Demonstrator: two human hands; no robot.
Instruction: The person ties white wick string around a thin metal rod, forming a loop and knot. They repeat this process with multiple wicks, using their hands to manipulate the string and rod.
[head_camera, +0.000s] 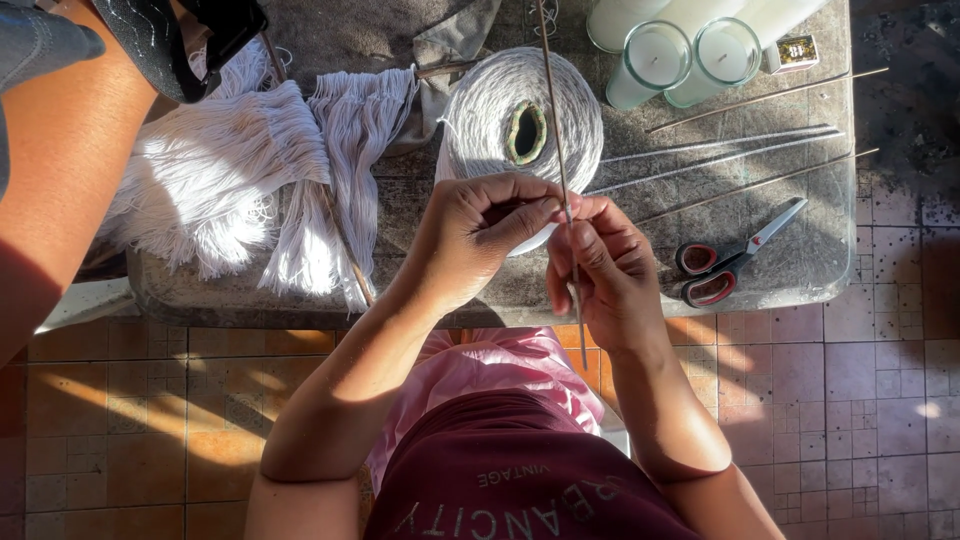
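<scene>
A tiled floor lies below a worn grey counter (800, 270). At its near edge the right hand (605, 270) pinches a thin stick (563, 170) — long axis running away from the person, toward the far edge — while the left hand (480, 225) closes on it beside. One white yarn cone (520, 125) stands behind; one pair of red-handled scissors (730, 260) and two glass candles (690, 55) sit rightward.
</scene>
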